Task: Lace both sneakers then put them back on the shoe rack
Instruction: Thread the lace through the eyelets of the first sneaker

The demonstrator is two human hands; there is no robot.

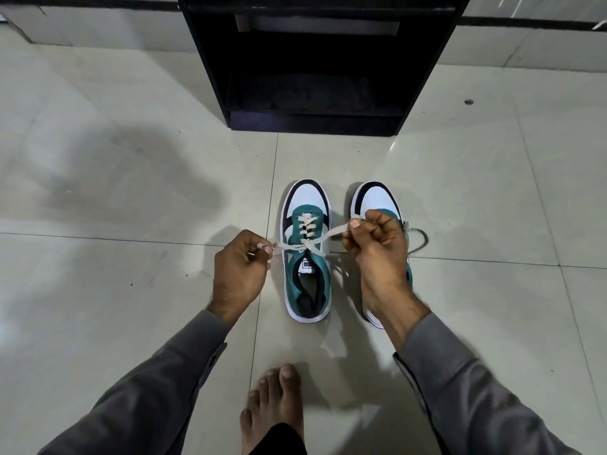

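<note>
A view looking down from the person's head at a pale tiled floor (115,192). Going left to right: the left hand (238,269) is closed, pinching one end of a cream lace (305,247) between thumb and fingers, out to the left of a sneaker. That left sneaker (307,251), teal and white with a dark toe edge, stands on the floor with its toe pointing away; the lace runs criss-cross up its eyelets, and the two ends cross over the tongue and are stretched out sideways. The right hand (374,244) is also closed, gripping the other lace end, and hangs over the right sneaker (371,198), hiding most of it. A loose lace (418,239) loops on the floor just right of that shoe; whether it is threaded cannot be told. A bare foot (276,399) shows at the near edge. Farther off stands a black shoe rack (315,60), its shelves dark and apparently bare.

The person seems to be starting a knot on the left sneaker. An uneven pull could leave one end short or tip the light shoe, since nothing holds it down. Slack could also slip back through the top eyelets if either pinch loosens.
</note>
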